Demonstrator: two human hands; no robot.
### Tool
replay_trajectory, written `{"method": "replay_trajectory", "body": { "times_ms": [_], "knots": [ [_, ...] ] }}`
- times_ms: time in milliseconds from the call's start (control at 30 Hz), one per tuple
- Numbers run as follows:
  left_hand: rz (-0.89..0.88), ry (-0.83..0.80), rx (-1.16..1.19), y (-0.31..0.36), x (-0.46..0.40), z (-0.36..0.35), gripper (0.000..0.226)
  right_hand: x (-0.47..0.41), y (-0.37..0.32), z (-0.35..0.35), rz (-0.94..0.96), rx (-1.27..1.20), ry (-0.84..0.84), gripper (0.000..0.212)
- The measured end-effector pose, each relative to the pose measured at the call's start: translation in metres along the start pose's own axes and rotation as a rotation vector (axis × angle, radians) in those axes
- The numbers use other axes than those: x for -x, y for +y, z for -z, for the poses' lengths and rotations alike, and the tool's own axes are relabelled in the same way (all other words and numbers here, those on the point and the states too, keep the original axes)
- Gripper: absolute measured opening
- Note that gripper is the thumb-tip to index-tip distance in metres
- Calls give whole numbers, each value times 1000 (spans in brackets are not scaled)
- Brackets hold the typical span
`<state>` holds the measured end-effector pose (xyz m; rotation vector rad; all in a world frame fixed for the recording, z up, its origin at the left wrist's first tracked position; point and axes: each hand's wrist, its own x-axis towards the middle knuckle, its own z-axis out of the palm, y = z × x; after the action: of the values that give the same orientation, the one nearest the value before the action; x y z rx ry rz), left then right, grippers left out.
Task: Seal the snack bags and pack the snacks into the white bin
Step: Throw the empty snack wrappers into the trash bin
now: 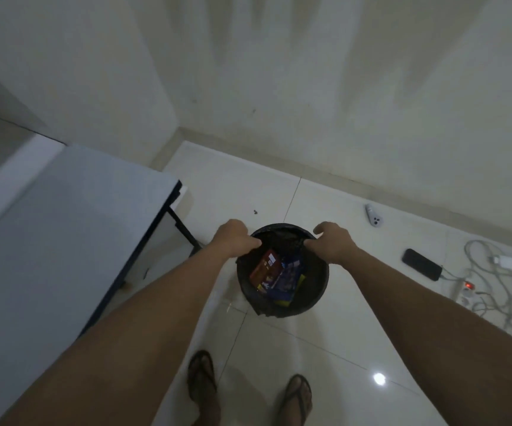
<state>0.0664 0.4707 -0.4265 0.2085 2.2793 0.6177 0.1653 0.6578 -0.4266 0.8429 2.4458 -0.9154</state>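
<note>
A round black bin (pixel 282 272) stands on the tiled floor (pixel 325 348), and inside it lie the snack packs: a red pack (pixel 265 269) beside a blue pack (pixel 288 276). The left hand (pixel 233 238) grips the bin's far-left rim with curled fingers, and the right hand (pixel 331 241) pinches the dark liner at its far-right rim. A white table (pixel 64 226) stands left of the bin, and a dark phone (pixel 421 264) with cables (pixel 494 272) lies to its right.
</note>
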Motion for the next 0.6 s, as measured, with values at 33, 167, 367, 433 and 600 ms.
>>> {"method": "replay_trajectory", "body": {
  "times_ms": [33,167,367,433,600],
  "knots": [
    [-4,0,18,7,15,12,24,10,-11,13,32,22,-14,41],
    [-24,-1,29,22,73,57,41,45,-58,54,134,108,-116,51],
    [-5,36,76,3,151,115,35,96,-135,74,252,184,-220,55],
    [21,38,89,-15,176,131,52,114,-162,68,296,241,-252,59],
    [58,79,79,-85,244,167,71,159,-234,32,416,360,-298,66]
  ]
}}
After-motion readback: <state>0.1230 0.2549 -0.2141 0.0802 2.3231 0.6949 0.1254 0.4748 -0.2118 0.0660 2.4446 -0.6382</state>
